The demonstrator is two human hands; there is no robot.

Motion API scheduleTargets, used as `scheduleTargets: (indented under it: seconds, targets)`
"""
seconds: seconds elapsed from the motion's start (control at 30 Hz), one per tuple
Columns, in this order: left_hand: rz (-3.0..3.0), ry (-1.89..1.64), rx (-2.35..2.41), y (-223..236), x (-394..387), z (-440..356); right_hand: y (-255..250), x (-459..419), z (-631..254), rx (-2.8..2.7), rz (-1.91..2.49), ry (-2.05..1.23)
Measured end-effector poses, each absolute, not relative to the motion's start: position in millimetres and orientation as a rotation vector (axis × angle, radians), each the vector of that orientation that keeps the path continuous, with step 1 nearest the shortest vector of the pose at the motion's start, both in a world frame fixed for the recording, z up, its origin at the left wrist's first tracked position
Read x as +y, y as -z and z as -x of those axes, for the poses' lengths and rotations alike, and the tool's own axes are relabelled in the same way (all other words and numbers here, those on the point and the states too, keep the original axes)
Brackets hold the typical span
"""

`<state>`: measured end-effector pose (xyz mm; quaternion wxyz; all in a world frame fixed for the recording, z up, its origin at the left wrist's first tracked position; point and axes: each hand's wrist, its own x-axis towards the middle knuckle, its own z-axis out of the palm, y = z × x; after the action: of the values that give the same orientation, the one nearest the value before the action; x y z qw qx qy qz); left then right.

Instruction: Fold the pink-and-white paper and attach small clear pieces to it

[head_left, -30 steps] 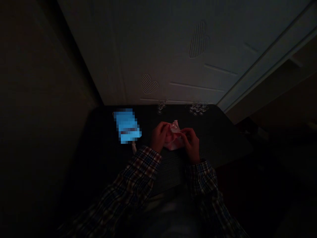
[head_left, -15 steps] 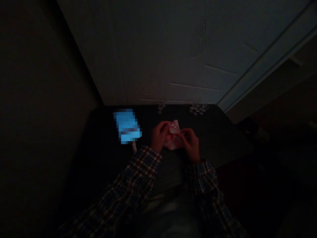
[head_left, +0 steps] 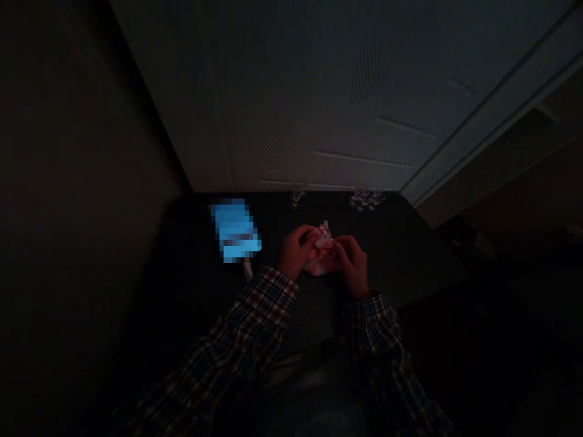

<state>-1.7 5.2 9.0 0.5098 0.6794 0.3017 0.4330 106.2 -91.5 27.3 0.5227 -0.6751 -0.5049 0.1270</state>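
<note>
In dim light, a small pink-and-white pouch point(head_left: 322, 265), soft-looking and crumpled, sits between my two hands over the dark table. My left hand point(head_left: 294, 252) is closed on its left edge, with thumb and fingers bent together. At the pouch's upper edge a clear, shiny plastic piece point(head_left: 325, 230) catches the light; its exact kind is too dark to make out. My right hand point(head_left: 353, 261) pinches at the upper right side of the pouch, its fingertips close to the clear piece. What lies under the fingers is hidden.
A phone with a lit, blurred screen point(head_left: 237, 230) lies at the left, a pale cable plug point(head_left: 248, 269) at its lower end. Small clear plastic pieces stand along the back in a little group point(head_left: 297, 197) and a larger cluster point(head_left: 365, 199). Behind rises a white panel point(head_left: 319, 91) with embossed hearts.
The clear piece at the pouch's top now stands more upright. My left fingers have shifted slightly along the pouch, and the right fingertips have drawn back a little.
</note>
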Motion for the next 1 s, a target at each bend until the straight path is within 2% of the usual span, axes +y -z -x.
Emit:
scheduleTargets:
  seconds: [1.0]
  targets:
    - [-1.625, -1.035, 0.688, -16.9, -0.5, 3.0, -24.5, -89.5, -109.2, -1.193, 1.528, -0.099]
